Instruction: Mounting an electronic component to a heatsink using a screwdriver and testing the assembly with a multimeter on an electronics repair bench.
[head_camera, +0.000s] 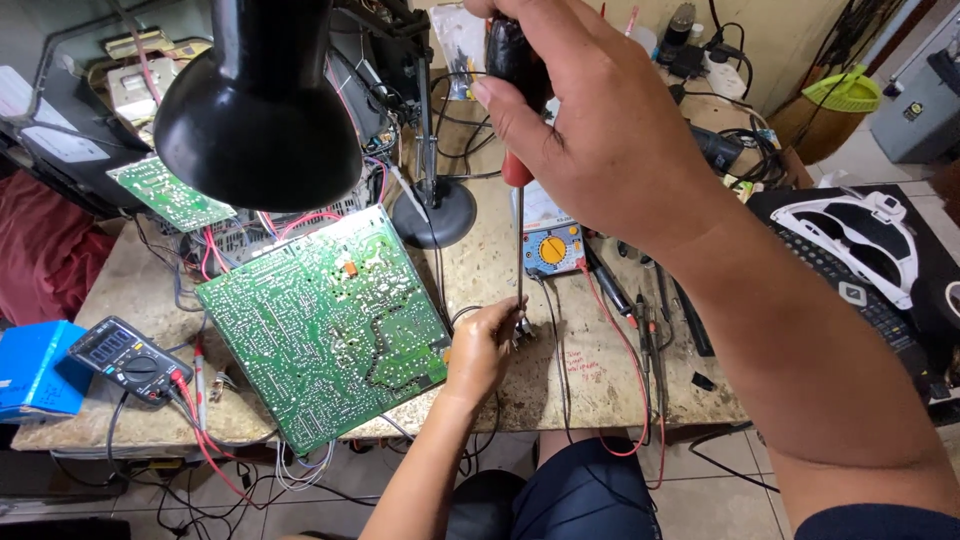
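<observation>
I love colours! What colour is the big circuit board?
Green, with pale solder dots; the circuit board shows best in the head view.

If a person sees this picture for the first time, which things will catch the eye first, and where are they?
The large green circuit board lies tilted at the centre-left of the stone table. Above it, at the top left, hangs a black lamp shade. Near the middle, the right hand grips a screwdriver that points straight down to the left hand.
</observation>
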